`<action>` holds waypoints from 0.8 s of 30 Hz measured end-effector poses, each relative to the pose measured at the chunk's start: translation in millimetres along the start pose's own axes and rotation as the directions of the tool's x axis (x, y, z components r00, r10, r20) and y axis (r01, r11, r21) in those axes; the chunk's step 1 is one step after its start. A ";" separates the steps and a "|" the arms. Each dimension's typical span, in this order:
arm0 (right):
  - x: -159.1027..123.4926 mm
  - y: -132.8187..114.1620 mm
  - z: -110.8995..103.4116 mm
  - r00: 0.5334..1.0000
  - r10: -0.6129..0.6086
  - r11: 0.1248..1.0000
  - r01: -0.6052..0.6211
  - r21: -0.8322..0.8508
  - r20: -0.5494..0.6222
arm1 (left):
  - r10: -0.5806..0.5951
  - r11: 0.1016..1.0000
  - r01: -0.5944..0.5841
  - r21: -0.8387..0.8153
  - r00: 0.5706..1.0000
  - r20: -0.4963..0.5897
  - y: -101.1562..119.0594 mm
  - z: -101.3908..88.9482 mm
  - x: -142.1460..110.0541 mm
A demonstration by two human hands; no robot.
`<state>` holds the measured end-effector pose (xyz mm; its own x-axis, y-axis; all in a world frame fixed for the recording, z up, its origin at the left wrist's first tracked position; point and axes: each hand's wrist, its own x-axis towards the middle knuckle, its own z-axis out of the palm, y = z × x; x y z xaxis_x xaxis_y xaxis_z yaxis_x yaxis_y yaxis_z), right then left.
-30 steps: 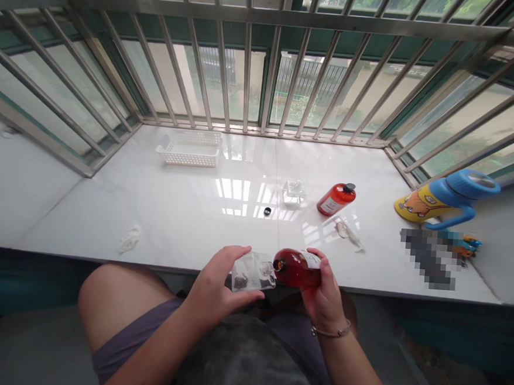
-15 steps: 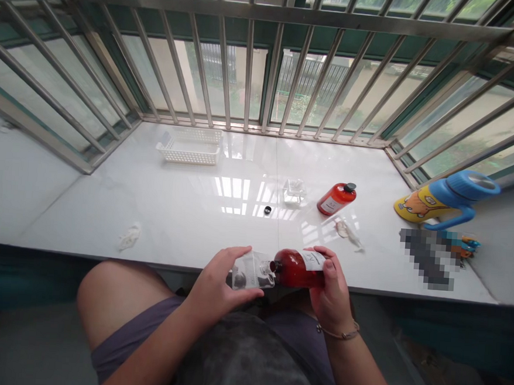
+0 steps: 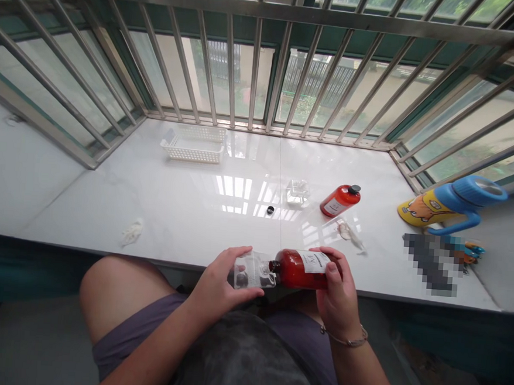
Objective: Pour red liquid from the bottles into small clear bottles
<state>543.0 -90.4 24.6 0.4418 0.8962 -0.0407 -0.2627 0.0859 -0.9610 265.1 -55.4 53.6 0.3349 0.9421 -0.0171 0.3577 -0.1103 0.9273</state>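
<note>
My left hand (image 3: 219,281) grips a clear square glass bottle (image 3: 248,272) near the counter's front edge, its neck pointing right. My right hand (image 3: 341,286) is wrapped round a red bottle (image 3: 298,270) with a white label, tilted on its side. The red bottle's dark uncapped mouth meets the glass bottle's neck; whether liquid is flowing I cannot make out. On the counter beyond my hands lies a small black cap (image 3: 270,210). A second clear glass container (image 3: 297,193) and another red bottle (image 3: 340,200) with a black cap stand farther back.
The white counter (image 3: 185,211) runs to a barred window. A white perforated basket (image 3: 193,154) sits at the back left, a crumpled tissue (image 3: 131,232) at the front left. On the right are a clear packet (image 3: 353,237), a blue-and-yellow flask (image 3: 450,200) and a blurred-out dark item (image 3: 430,266).
My right hand has turned the red bottle from facing partly toward me to lying more level, its mouth now at the glass neck. My left hand has hardly moved.
</note>
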 end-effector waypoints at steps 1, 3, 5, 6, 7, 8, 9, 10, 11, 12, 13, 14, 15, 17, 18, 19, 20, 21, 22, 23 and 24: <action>-0.2 -0.9 0.3 1.000 -0.005 1.000 0.005 -0.004 -0.002 | -0.004 1.000 0.004 -0.005 1.000 -0.001 -0.1 -0.1 0.2; -0.5 -2.8 1.1 1.000 -0.011 1.000 0.011 -0.004 -0.005 | -0.012 1.000 0.012 -0.010 1.000 -0.005 -0.5 -0.3 0.6; -0.8 -4.8 1.8 1.000 -0.019 1.000 0.019 -0.002 -0.009 | -0.019 1.000 0.019 -0.010 1.000 -0.005 -1.2 -0.3 0.8; -0.8 -5.8 2.1 1.000 -0.024 1.000 0.024 -0.005 -0.009 | -0.021 1.000 0.021 -0.010 1.000 -0.003 -1.7 -0.2 0.8; -0.8 -6.7 2.3 0.999 -0.031 0.999 0.031 -0.012 -0.009 | -0.021 1.000 0.021 -0.011 1.000 -0.002 -2.2 0.0 0.8; -0.8 -7.5 2.4 0.999 -0.038 0.999 0.038 -0.021 -0.009 | -0.020 1.000 0.020 -0.012 1.000 0.000 -2.9 0.2 0.7; -0.6 -8.2 2.4 0.999 -0.045 0.999 0.045 -0.030 -0.007 | -0.019 1.000 0.019 -0.012 1.000 0.001 -3.5 0.5 0.6; -0.5 -8.8 2.3 0.999 -0.051 0.998 0.051 -0.039 -0.006 | -0.018 1.000 0.018 -0.011 1.000 0.003 -4.0 0.8 0.5; -0.3 -9.3 2.1 0.998 -0.056 0.997 0.056 -0.048 -0.006 | -0.017 1.000 0.017 -0.010 1.000 0.004 -4.5 1.0 0.4; -0.1 -9.8 1.8 0.998 -0.061 0.997 0.060 -0.056 -0.006 | -0.016 1.000 0.016 -0.009 1.000 0.004 -4.9 1.3 0.3; 0.0 -10.1 1.5 0.998 -0.064 0.996 0.064 -0.063 -0.006 | -0.015 1.000 0.015 -0.007 1.000 0.003 -5.1 1.4 0.2; 0.2 -10.4 1.1 0.998 -0.066 0.995 0.065 -0.069 -0.005 | -0.014 1.000 0.014 -0.008 1.000 0.001 -5.2 1.5 0.2; 0.3 -10.6 0.8 0.998 -0.068 0.995 0.067 -0.074 -0.004 | -0.012 1.000 0.012 -0.010 1.000 -0.001 -5.2 1.6 0.1; 0.5 -10.9 0.1 0.997 -0.071 0.994 0.070 -0.086 0.000 | -0.011 1.000 0.011 -0.013 1.000 0.000 -5.0 1.6 0.1; 0.5 -11.1 -0.1 0.997 -0.073 0.993 0.072 -0.093 0.002 | -0.014 1.000 0.014 -0.014 1.000 0.003 -4.8 1.5 0.2; 0.5 -11.4 -0.3 0.997 -0.075 0.992 0.075 -0.100 0.005 | -0.016 1.000 0.016 -0.014 1.000 0.008 -4.6 1.5 0.2; 0.3 -11.8 -0.5 0.997 -0.076 0.991 0.077 -0.107 0.007 | -0.019 1.000 0.019 -0.015 1.000 0.012 -4.4 1.5 0.3; 0.1 -12.2 -0.6 0.997 -0.077 0.991 0.078 -0.112 0.009 | -0.022 1.000 0.022 -0.016 1.000 0.015 -4.2 1.5 0.3; -0.2 -12.7 -0.8 0.997 -0.077 0.990 0.078 -0.114 0.009 | -0.025 1.000 0.025 -0.019 1.000 0.017 -4.1 1.6 0.3; -0.5 -13.1 -1.0 0.997 -0.076 0.991 0.076 -0.114 0.010 | -0.028 0.999 0.028 -0.022 0.999 0.019 -4.1 1.6 0.4; -0.7 -13.5 -1.3 0.997 -0.073 0.991 0.074 -0.113 0.011 | -0.031 0.999 0.032 -0.025 0.999 0.020 -4.1 1.7 0.4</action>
<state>547.4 -92.8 37.2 0.4507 0.8921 0.0323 -0.1309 0.1018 -0.9862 265.2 -55.1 49.1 0.3412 0.9384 -0.0539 0.3459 -0.0721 0.9355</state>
